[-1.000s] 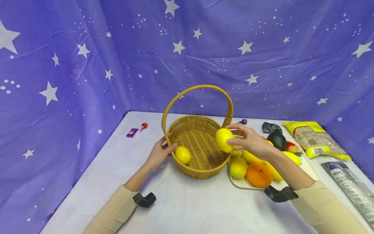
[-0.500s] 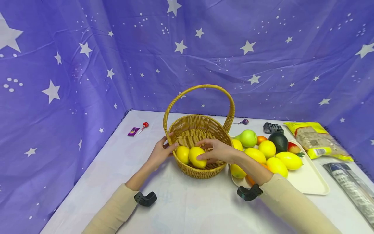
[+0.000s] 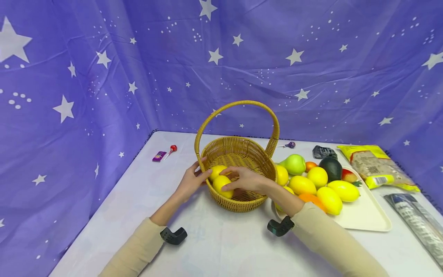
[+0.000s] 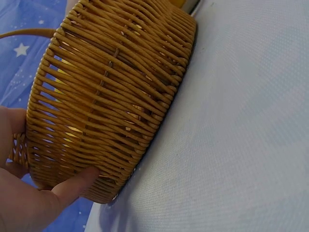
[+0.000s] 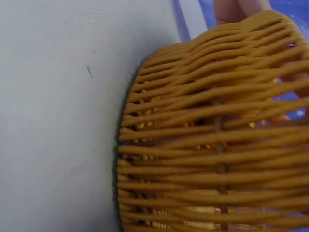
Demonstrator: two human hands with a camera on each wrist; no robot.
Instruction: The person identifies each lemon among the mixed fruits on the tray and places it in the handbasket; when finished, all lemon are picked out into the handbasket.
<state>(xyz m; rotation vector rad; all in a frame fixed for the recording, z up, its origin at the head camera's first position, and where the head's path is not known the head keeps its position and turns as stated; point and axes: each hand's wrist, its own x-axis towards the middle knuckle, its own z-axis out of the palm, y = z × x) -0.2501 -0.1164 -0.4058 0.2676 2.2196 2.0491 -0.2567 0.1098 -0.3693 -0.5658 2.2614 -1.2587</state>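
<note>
A round yellow-brown wicker basket [image 3: 238,206] with a tall arched handle stands on the white table. My left hand [image 3: 190,182] grips its left side; in the left wrist view, the fingers of that hand [image 4: 29,200] lie against the weave and the rim. My right hand [image 3: 245,180] reaches into the basket, its fingers curled round a yellow lemon [image 3: 222,187] low at the left side. Another lemon [image 3: 218,169] lies just behind the held one, partly covered. In the right wrist view the basket wall [image 5: 217,145] hides most of that hand.
A cream tray [image 3: 372,219] to the right bears several lemons, a green pear [image 3: 294,164], a dark avocado [image 3: 330,168] and an orange [image 3: 311,200]. Behind it lie a black packet [image 3: 323,152] and a yellow bag [image 3: 377,165]. A red lollipop [image 3: 173,148] and purple sweet [image 3: 159,156] lie left.
My right hand has carried the lemon from above the basket's right rim down inside, to the left. The other lemon has shifted slightly back. The left hand keeps its grip on the basket.
</note>
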